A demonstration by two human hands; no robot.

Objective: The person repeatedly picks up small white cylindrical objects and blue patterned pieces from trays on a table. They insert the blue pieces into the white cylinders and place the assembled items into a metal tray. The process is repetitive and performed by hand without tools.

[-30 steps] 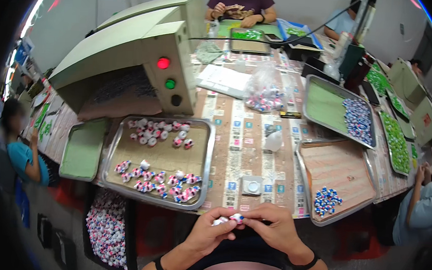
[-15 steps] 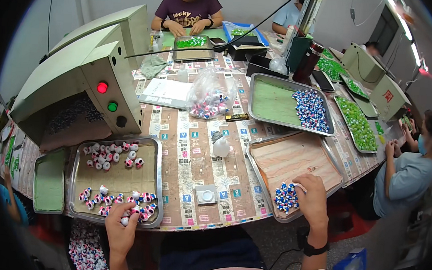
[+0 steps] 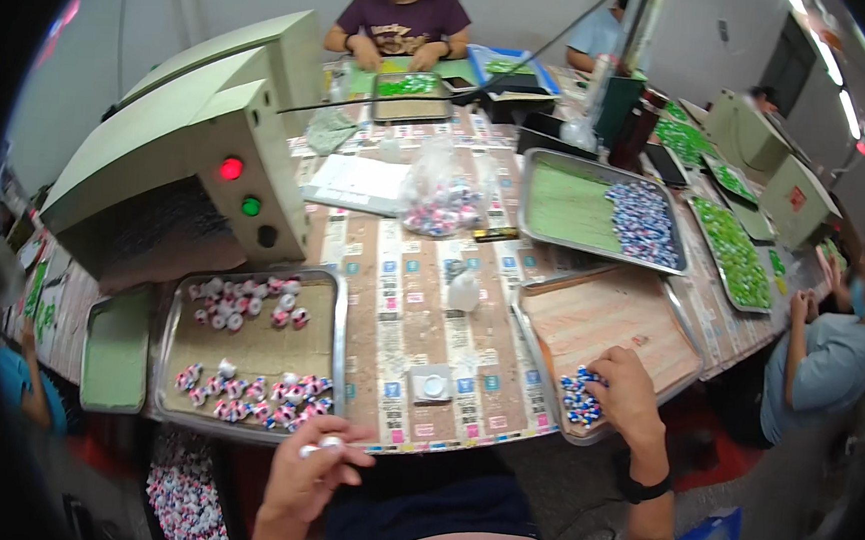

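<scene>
Patterned tabletop point(image 3: 409, 347); left hand point(image 3: 302, 474) pinching white rounded pieces point(image 3: 331, 444); right hand point(image 3: 632, 396) at tiny blue-white pieces point(image 3: 578, 403), grip unclear.

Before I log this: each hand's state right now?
Left hand: closed, holding at least one small, rounded white piece.
Right hand: at the pile of small blue-and-white pieces; grip can't be told.

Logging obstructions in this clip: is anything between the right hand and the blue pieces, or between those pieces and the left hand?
Nothing visible separates the right hand from the blue pieces; its fingertips are at the pile. Toward the left hand, the tray's rim lies between, seemingly low enough to lift over.
</scene>
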